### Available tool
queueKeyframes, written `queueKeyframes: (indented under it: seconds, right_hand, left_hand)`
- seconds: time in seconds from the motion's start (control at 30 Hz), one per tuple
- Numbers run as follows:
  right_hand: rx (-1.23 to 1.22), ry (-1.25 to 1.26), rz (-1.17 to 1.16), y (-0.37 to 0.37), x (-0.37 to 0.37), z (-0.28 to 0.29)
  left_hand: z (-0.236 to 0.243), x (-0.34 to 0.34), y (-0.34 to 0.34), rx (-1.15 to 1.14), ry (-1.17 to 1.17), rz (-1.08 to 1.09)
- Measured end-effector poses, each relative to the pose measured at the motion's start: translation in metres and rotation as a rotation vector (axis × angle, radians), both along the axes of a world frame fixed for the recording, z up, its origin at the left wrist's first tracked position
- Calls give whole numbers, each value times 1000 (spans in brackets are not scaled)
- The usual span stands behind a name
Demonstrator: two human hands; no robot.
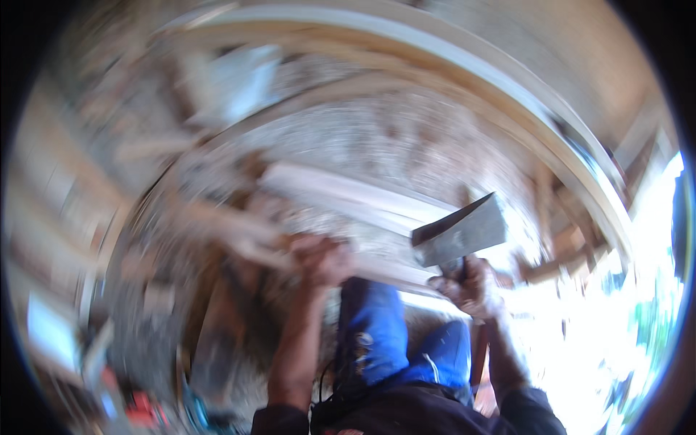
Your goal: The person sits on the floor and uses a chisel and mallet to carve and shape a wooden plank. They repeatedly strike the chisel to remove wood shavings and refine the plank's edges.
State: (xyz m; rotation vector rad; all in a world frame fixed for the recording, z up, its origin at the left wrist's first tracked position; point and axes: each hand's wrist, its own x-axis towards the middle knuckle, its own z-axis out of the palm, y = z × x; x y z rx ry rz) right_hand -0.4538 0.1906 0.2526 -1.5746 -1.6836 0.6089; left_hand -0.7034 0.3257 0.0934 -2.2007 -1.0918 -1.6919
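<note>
My right hand (475,288) is closed around the handle of a tool with a broad grey metal blade (462,233), its exact kind unclear. The blade is raised in front of my right knee, with a dark upper face and a paler front. To the left, my left hand (322,259) is curled closed, blurred by motion. It appears to grip the near end of a pale wooden piece (250,243) that runs off to the left. Just beyond both hands lies a long light board (341,192).
Wood shavings (355,130) cover the ground ahead. A long timber beam (406,36) curves across the far side. At lower left are a red object (145,409) and a blue-green one (196,409). Bright daylight washes out the right side.
</note>
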Motion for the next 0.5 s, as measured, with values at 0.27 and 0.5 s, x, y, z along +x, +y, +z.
queueKeyframes:
  seconds: [0.27, 0.5]
  right_hand:
    - [-357, -250, -901, -230, 127, -120]
    - [-305, 246, -1276, -329, 175, -204]
  left_hand:
    - [25, -9, -8, 10, 229, 175]
    - [59, 19, -24, -394, 604, -91]
